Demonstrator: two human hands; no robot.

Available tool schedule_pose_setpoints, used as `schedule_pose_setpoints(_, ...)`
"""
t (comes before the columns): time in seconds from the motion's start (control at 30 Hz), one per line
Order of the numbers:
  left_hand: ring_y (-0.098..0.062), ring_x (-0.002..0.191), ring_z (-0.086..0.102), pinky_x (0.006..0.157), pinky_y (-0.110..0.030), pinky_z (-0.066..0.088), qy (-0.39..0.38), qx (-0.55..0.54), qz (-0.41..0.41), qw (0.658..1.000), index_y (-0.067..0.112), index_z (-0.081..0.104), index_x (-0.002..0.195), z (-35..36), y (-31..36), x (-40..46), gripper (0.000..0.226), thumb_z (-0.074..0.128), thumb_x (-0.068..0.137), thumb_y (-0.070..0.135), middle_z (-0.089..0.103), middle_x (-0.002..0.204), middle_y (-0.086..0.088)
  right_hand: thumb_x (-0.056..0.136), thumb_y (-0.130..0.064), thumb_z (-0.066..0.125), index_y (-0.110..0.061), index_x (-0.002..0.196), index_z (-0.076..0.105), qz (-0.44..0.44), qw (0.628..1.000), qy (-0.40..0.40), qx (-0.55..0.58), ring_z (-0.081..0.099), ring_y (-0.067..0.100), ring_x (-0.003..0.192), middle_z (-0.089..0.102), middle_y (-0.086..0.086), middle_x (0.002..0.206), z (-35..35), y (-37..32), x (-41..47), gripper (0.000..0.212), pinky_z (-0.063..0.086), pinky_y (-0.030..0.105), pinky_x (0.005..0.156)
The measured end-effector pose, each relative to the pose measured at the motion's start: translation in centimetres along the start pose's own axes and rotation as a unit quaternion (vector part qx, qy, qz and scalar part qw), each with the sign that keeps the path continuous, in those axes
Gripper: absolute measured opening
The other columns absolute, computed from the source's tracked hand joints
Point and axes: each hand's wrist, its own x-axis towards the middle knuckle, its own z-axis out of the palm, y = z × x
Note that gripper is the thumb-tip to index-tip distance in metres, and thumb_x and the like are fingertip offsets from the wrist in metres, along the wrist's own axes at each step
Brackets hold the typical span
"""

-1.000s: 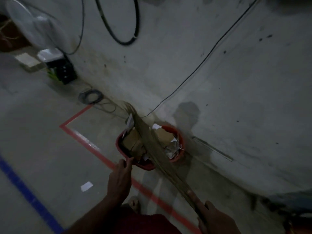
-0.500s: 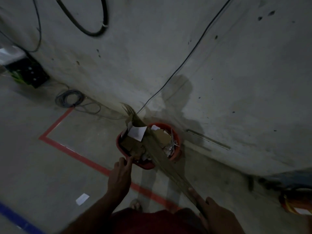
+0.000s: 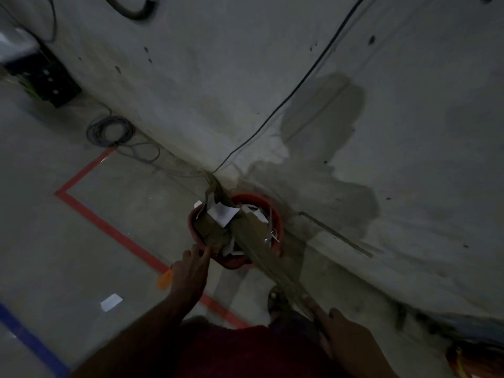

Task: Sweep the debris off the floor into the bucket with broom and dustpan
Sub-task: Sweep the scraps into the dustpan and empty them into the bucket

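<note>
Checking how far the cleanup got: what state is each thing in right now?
bucket: upright by the wall, full of cardboard and paper.
broom: lying across the bucket, bristles over the debris.
right hand: grips the broom handle.
left hand: fingers at the bucket's near rim.
paper scrap: lying on the floor, unswept.

just one cam here, head-mounted wide-angle, looking steeply down and forward at the floor (image 3: 81, 241) where it meets the wall (image 3: 245, 77), hands close at bottom edge
</note>
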Motion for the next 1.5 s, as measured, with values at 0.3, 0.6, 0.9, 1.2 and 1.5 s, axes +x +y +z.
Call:
schedule_pose_setpoints(0.3, -0.033, 0.062, 0.058, 0.046, -0.033, 0.036, -0.016, 0.092, -0.064, 0.994, 0.016, 0.073, 0.098, 2.1, 9.0, 6.6, 0.033, 0.072, 0.067, 0.004, 0.064, 0.09, -0.018, 0.094, -0.044, 0.034, -0.052, 0.15, -0.003, -0.06, 0.997, -0.015, -0.044, 0.033, 0.012, 0.052, 0.055, -0.002, 0.093, -0.6, 12.7, 9.6, 0.068, 0.02, 0.022, 0.042)
schedule_pose_setpoints(0.6, -0.029, 0.113, 0.052, 0.076, -0.035, 0.039, -0.161, 0.175, -0.115, 0.964, 0.022, 0.041, 0.141, 0.9, 15.2, 9.4, 0.044, 0.051, 0.099, 0.031, 0.046, 0.134, -0.01, 0.084, -0.017, 0.07, -0.04, 0.153, 0.024, -0.053, 0.993, -0.06, -0.086, 0.036, 0.007, 0.045, 0.054, -0.002, 0.076, 0.0, 20.0, 14.1, 0.086, 0.031, 0.023, 0.04)
schedule_pose_setpoints(0.9, -0.027, 0.105, 0.054, 0.069, -0.035, 0.038, -0.165, 0.138, -0.158, 0.964, 0.021, 0.051, 0.128, -1.4, 16.3, 6.6, 0.032, 0.053, 0.097, 0.022, 0.049, 0.127, -0.009, 0.077, -0.018, 0.078, -0.037, 0.15, 0.032, -0.03, 0.998, -0.061, -0.01, 0.051, 0.013, 0.049, 0.056, -0.001, 0.072, -1.1, 22.6, 10.7, 0.088, 0.04, 0.027, 0.036)
schedule_pose_setpoints(1.2, -0.028, 0.11, 0.055, 0.07, -0.035, 0.037, -0.138, 0.12, -0.188, 0.965, 0.021, 0.05, 0.134, -3.1, 16.3, 1.9, 0.035, 0.044, 0.099, 0.015, 0.05, 0.13, -0.009, 0.096, -0.032, 0.053, -0.042, 0.154, 0.019, 0.003, 0.996, -0.079, 0.043, 0.048, 0.007, 0.07, 0.054, -0.007, 0.091, -1.4, 24.7, 6.9, 0.068, 0.042, 0.023, 0.061)
schedule_pose_setpoints(1.5, -0.033, 0.109, 0.054, 0.073, -0.04, 0.043, -0.118, 0.092, -0.215, 0.965, 0.018, 0.046, 0.138, -3.2, 16.0, -2.4, 0.043, 0.045, 0.095, 0.011, 0.047, 0.136, -0.014, 0.095, -0.041, 0.046, -0.043, 0.154, 0.02, -0.014, 0.991, -0.116, 0.063, 0.055, 0.008, 0.079, 0.054, -0.007, 0.096, 0.7, 24.8, 4.9, 0.064, 0.049, 0.025, 0.068)
